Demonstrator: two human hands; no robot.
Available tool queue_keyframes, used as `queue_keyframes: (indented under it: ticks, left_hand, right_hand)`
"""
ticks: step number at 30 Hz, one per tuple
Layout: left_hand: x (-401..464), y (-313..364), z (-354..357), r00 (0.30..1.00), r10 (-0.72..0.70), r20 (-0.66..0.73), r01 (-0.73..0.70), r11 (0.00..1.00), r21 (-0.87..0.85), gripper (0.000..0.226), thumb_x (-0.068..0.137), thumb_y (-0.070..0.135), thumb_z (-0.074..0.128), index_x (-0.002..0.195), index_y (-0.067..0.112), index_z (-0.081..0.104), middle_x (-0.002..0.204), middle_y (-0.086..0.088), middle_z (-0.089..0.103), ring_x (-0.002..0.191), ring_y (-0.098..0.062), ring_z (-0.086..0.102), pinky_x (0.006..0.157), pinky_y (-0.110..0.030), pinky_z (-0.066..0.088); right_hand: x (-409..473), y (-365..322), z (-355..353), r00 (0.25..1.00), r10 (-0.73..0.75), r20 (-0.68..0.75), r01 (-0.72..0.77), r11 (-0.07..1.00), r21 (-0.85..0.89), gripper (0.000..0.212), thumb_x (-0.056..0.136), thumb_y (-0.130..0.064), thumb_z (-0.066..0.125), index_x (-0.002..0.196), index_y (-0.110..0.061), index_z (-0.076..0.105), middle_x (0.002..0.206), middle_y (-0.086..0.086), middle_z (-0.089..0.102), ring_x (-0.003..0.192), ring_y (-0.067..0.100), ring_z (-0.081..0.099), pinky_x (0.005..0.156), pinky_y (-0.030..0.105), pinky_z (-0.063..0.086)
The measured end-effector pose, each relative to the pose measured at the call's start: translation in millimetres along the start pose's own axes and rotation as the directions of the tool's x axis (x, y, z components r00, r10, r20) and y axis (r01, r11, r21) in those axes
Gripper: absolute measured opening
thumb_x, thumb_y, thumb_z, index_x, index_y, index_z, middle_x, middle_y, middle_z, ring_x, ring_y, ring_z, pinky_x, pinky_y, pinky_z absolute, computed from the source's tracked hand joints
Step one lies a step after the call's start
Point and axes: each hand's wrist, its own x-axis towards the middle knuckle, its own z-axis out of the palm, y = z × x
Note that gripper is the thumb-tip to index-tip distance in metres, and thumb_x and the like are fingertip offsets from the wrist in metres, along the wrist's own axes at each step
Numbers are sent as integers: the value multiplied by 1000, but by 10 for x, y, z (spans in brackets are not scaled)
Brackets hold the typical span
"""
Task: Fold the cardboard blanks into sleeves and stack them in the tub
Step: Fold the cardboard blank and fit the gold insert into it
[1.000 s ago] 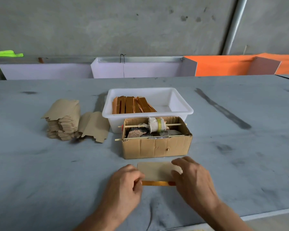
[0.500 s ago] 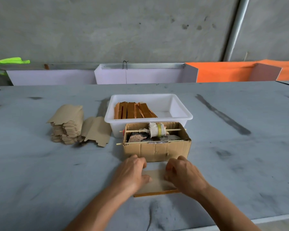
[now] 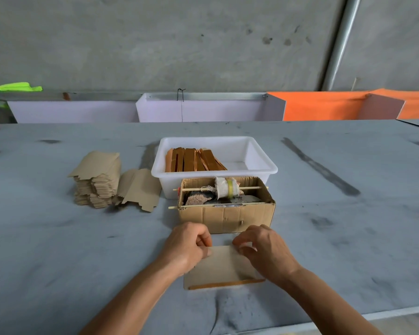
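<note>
A flat brown cardboard blank point(image 3: 221, 268) with an orange strip along its near edge lies on the grey table in front of me. My left hand point(image 3: 188, 246) pinches its far left corner with curled fingers. My right hand point(image 3: 264, 250) curls over its far right edge and grips it. The white tub point(image 3: 264, 165) stands behind a cardboard box and holds several orange-brown folded sleeves point(image 3: 194, 160) standing on edge at its left side. A stack of unfolded blanks point(image 3: 97, 180) sits to the left, with one loose blank point(image 3: 139, 188) leaning beside it.
An open cardboard box point(image 3: 225, 215) with a cloth roll on a wooden stick stands between my hands and the tub. White and orange bins line the far table edge. The near table edge runs below my forearms.
Both hands slid from the blank's near part to its far edge by the box, and their fingers have curled onto that edge.
</note>
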Motion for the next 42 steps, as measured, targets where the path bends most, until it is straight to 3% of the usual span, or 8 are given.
queue_keyframes:
  ticks: [7, 14, 21, 26, 31, 35, 39, 42]
  left_hand:
    - [9, -85, -20, 999, 41, 18, -41, 999, 2, 15, 79, 7, 70, 81, 21, 69, 66, 11, 60, 62, -3, 55, 63, -19, 48]
    - [-9, -86, 5, 992, 123, 9, -123, 985, 120, 15, 84, 11, 62, 86, 22, 72, 67, 14, 58, 63, 0, 53, 55, -5, 37]
    - [-64, -80, 18, 958, 287, -22, -274, 934, 228, 12, 83, 10, 64, 84, 22, 68, 77, 12, 54, 83, -8, 50, 75, -20, 38]
    - [-131, -72, 18, 892, 452, 12, -410, 798, 442, 20, 92, 12, 52, 98, 25, 65, 96, 7, 57, 98, -12, 44, 84, -26, 34]
    - [-246, 86, -41, 793, 592, 143, -533, 562, 633, 8, 57, 18, 67, 50, 21, 64, 55, 7, 52, 59, -12, 56, 50, -20, 45]
    - [-310, 56, 7, 813, 520, 262, -523, 456, 720, 25, 52, 18, 84, 45, 21, 60, 53, 8, 50, 60, -11, 55, 50, -21, 44]
    - [-355, 98, 21, 860, 466, 208, -470, 566, 677, 10, 83, 8, 59, 83, 15, 66, 84, -2, 56, 91, -19, 50, 70, -27, 33]
    - [-360, 101, 115, 856, 488, 168, -460, 573, 678, 35, 95, 3, 29, 122, 11, 51, 105, -10, 47, 107, -25, 38, 77, -34, 24]
  right_hand:
    - [64, -13, -51, 998, -59, 14, 59, 998, 9, 15, 88, -18, 63, 96, -26, 74, 104, -11, 67, 94, 6, 47, 78, 17, 42]
    - [60, 6, -60, 985, -145, 95, 145, 989, 2, 21, 91, -15, 58, 104, -26, 71, 109, -10, 63, 97, 7, 45, 80, 16, 41]
    - [-1, 0, -33, 963, -269, -30, 267, 963, -41, 18, 77, 1, 69, 78, -17, 72, 80, -4, 65, 78, 14, 51, 65, 17, 41]
    - [-34, -31, 0, 882, -454, -130, 416, 877, -241, 28, 57, 4, 82, 58, -18, 64, 59, -3, 56, 57, 19, 52, 49, 22, 43]
    - [-75, -46, -13, 868, -495, -51, 437, 807, -397, 29, 46, 1, 82, 57, -21, 67, 60, -5, 55, 59, 16, 53, 47, 24, 43]
    - [-142, -75, -1, 883, -469, -2, 417, 787, -456, 24, 46, -9, 84, 57, -26, 70, 58, -7, 55, 59, 15, 54, 46, 23, 43]
    - [-186, -86, 5, 921, -389, -13, 347, 837, -424, 29, 39, -10, 81, 59, -29, 72, 58, -9, 56, 57, 12, 55, 47, 22, 47]
    - [-214, -153, 15, 927, -374, -39, 330, 859, -391, 33, 39, -8, 79, 63, -30, 71, 54, -8, 52, 54, 13, 53, 44, 22, 44]
